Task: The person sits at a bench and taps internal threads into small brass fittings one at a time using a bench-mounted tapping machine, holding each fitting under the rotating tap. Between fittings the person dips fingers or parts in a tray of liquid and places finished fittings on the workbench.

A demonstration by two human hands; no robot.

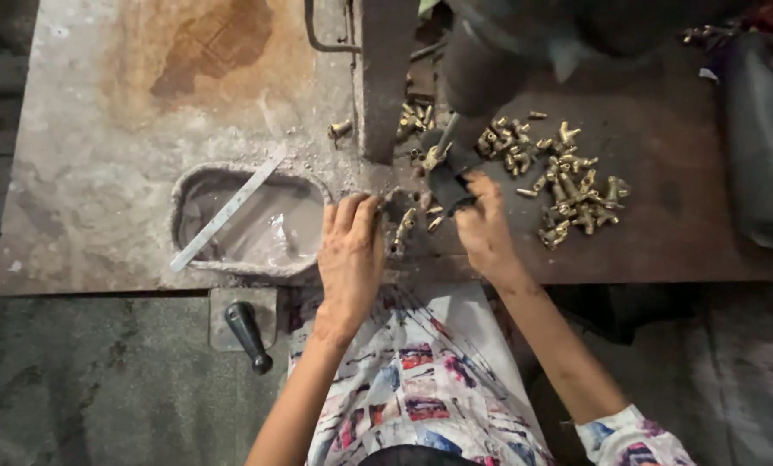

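My left hand [350, 250] lies palm down at the near edge of the metal worktable [102, 190], its fingertips touching small brass fittings [404, 229] in front of the machine. My right hand [483, 226] grips a dark handle or block [449, 183] at the foot of the machine's dark column [477, 69]. A brass piece [434, 157] sits at the tool just above that hand. A heap of brass fittings [568, 185] lies to the right of my right hand.
A shallow tray of greyish liquid [257, 229] with a flat metal strip [227, 209] across it sits left of my left hand. A black lever handle [248, 335] sticks out below the table edge. A dark bag [762, 138] lies at the far right. My patterned clothing [421, 380] fills the bottom.
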